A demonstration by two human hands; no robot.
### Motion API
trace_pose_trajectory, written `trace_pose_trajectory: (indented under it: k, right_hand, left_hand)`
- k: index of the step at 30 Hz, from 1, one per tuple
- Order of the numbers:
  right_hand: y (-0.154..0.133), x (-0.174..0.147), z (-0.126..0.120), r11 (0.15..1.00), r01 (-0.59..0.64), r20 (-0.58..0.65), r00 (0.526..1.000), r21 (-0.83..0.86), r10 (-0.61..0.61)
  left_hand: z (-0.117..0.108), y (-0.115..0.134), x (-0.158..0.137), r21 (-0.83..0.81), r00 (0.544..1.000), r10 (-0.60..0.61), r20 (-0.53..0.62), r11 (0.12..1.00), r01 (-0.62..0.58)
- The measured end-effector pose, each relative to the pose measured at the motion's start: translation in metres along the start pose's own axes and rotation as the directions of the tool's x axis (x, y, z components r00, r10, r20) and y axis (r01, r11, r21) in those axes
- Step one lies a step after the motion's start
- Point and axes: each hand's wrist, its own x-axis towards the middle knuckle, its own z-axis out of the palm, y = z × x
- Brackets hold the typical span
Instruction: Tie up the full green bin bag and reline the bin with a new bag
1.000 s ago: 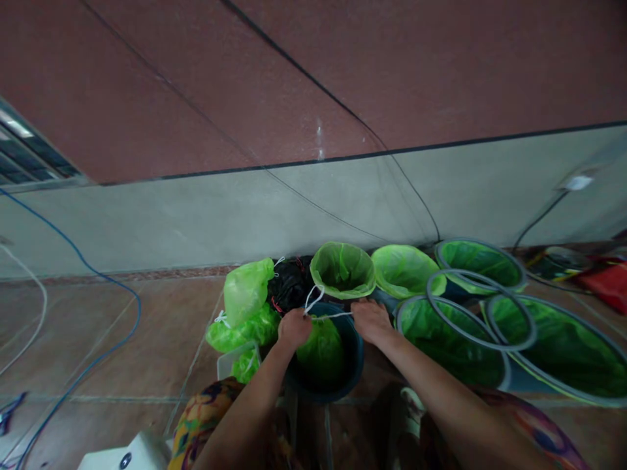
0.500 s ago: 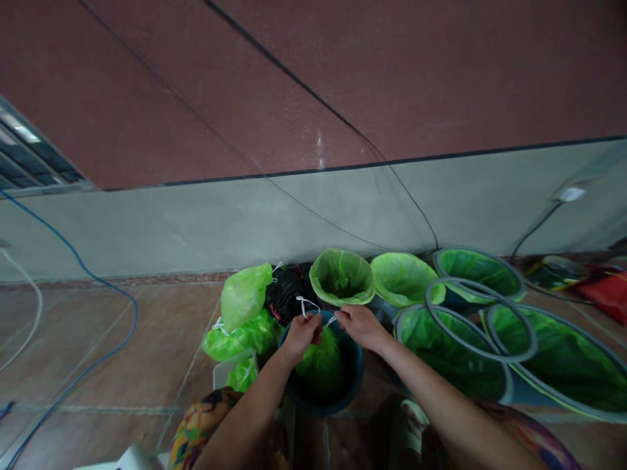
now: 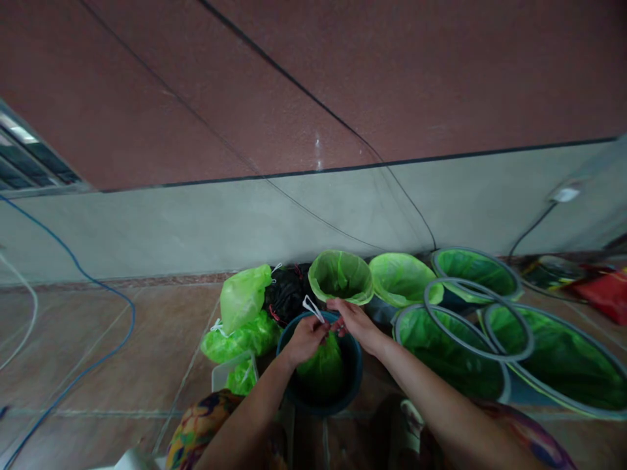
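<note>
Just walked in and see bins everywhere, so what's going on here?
A person is bent over a dark bin on the tiled floor. Both hands, left hand and right hand, meet above it and pinch the white drawstring of the green bag sitting inside. To the left lie tied green bags and a black bag. Behind and to the right stand more bins lined with green bags.
</note>
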Motion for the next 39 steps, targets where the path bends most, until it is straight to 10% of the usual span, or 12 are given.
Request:
trace_pose_trajectory:
  k: [10, 22, 29, 33, 39]
  right_hand:
    - [0.02, 0.002, -0.001, 0.787, 0.246, 0.213, 0.966, -0.566, -0.149]
    - [-0.007, -0.006, -0.017, 0.615, 0.177, 0.185, 0.981, -0.768, -0.052]
    - [-0.009, 0.0, -0.052, 0.53, -0.059, -0.058, 0.998, -0.846, 0.018]
    - [-0.006, 0.0, -0.041, 0.61, -0.005, -0.148, 0.972, -0.793, -0.185]
    - [0.012, 0.0, 0.001, 0.7, 0.268, 0.171, 0.963, -0.662, -0.207]
  left_hand:
    - [-0.001, -0.005, 0.001, 0.056, 0.999, -0.003, -0.05, 0.998, 0.006]
    - [-0.001, 0.008, 0.0, -0.082, 0.973, -0.159, -0.167, 0.986, 0.147]
    - [-0.003, 0.011, -0.001, -0.075, 0.97, -0.165, -0.181, 0.985, 0.154]
    - [-0.003, 0.011, -0.002, -0.104, 0.967, -0.18, -0.18, 0.981, 0.163]
    - [-0.002, 0.012, -0.002, -0.131, 0.976, -0.179, -0.128, 0.978, 0.162]
